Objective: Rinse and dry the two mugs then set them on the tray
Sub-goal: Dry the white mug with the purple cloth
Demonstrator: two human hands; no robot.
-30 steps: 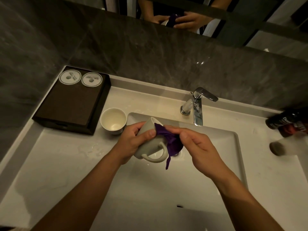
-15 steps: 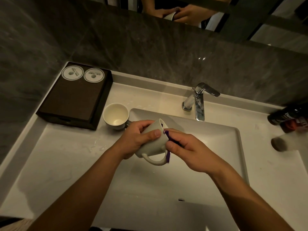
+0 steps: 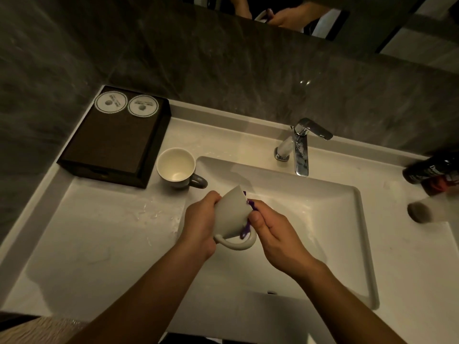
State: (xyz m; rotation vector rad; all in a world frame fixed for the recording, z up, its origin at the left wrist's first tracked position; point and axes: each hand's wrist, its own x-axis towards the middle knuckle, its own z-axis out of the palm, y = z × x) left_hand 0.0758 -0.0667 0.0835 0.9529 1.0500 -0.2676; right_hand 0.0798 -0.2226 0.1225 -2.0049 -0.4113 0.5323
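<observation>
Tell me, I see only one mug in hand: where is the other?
Head view, left side: the other mug stands upright on the counter between the dark tray and the sink basin, handle toward the basin.

A chrome faucet (image 3: pixel 300 147) stands behind the white sink (image 3: pixel 323 207), its spout over the basin. Water drops (image 3: pixel 154 214) lie on the pale tabletop (image 3: pixel 99 232). At the far right stand dark bottles (image 3: pixel 432 170), blurred. Behind rises a dark stone wall (image 3: pixel 223 70).
</observation>
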